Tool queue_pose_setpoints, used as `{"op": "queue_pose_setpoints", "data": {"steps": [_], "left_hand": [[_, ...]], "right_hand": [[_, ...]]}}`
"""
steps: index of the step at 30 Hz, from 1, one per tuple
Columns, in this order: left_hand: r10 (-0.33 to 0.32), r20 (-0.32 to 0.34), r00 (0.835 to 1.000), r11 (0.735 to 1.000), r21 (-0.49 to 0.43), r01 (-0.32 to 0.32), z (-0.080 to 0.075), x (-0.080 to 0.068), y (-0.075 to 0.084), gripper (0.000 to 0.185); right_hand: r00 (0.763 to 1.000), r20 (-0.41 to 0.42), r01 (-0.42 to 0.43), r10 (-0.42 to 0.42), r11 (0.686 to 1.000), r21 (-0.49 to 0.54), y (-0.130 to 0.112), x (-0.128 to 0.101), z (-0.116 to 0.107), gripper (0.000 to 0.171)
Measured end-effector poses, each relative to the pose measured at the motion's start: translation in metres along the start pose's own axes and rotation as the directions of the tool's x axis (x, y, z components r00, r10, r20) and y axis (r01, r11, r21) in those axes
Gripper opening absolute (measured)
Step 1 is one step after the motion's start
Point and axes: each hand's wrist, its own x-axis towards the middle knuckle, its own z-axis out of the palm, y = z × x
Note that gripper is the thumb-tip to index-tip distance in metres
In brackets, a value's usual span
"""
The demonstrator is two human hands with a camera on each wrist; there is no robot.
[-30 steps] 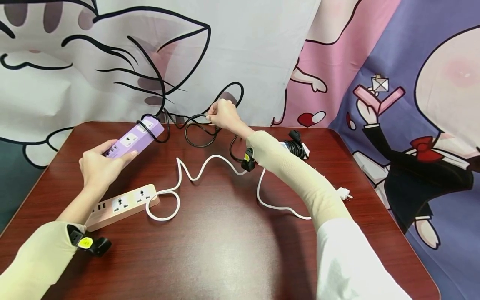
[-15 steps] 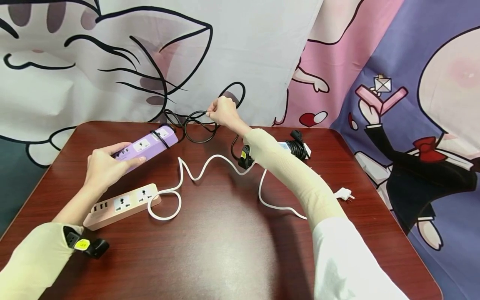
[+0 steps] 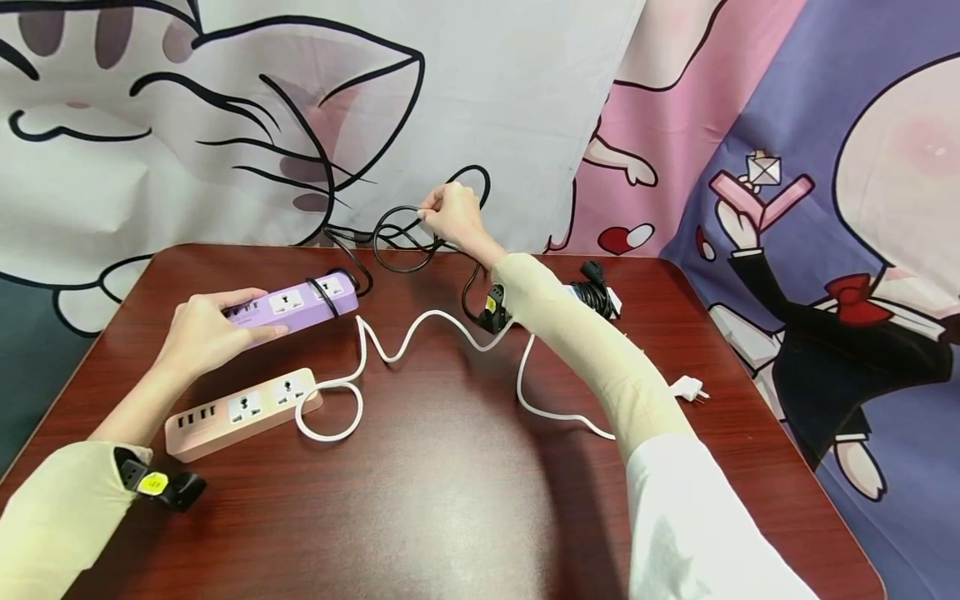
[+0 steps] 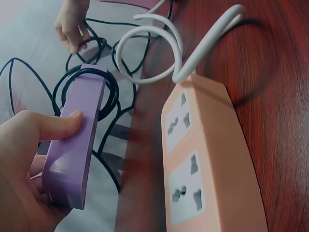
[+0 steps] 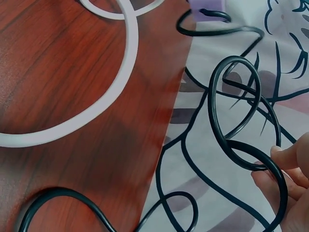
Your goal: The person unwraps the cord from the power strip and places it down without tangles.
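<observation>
My left hand (image 3: pixel 206 332) grips one end of a purple power strip (image 3: pixel 303 305), thumb along its near side. Black cord is wrapped around the strip's far end, as the left wrist view shows. At the back edge of the table my right hand (image 3: pixel 454 215) pinches the strip's looped black cord (image 5: pixel 211 108) between thumb and fingers. Loops of that cord hang by the fingertips in the right wrist view. A peach power strip (image 3: pixel 243 414) lies just in front of the left hand, with a white cord (image 3: pixel 427 315) running from it.
A bundled black cord with its plug (image 3: pixel 593 292) lies at the back right on a white strip, partly behind the right arm. A white plug (image 3: pixel 687 388) rests near the right edge. A printed cloth (image 3: pixel 517 108) hangs behind the table (image 3: pixel 420 500).
My left hand has brought the purple strip lower and turned it flatter, its far end swinging right. My right hand has risen slightly, lifting the cord loops.
</observation>
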Motion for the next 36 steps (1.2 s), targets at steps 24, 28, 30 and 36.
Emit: {"op": "queue_pose_setpoints", "data": {"steps": [24,28,30,36], "left_hand": [[-0.161,-0.157,0.974,0.985,-0.079,0.150,-0.003,-0.003,-0.013,0.070],[-0.176,-0.180,0.968,0.983,-0.085,0.163,-0.003,-0.003,-0.014,0.068],[-0.174,-0.186,0.967,0.983,-0.088,0.160,-0.002,-0.003,-0.013,0.067],[-0.160,-0.199,0.967,0.984,-0.107,0.141,0.000,-0.001,-0.009,0.065]], "right_hand": [[0.991,0.130,0.051,-0.031,0.987,-0.155,0.019,-0.004,-0.026,0.014],[0.968,0.249,0.086,-0.017,0.959,-0.270,0.024,-0.007,-0.021,0.013],[0.955,0.295,0.114,-0.011,0.936,-0.333,0.027,-0.009,-0.015,0.012],[0.924,0.381,0.213,-0.025,0.862,-0.461,0.029,-0.016,0.008,0.014]]}}
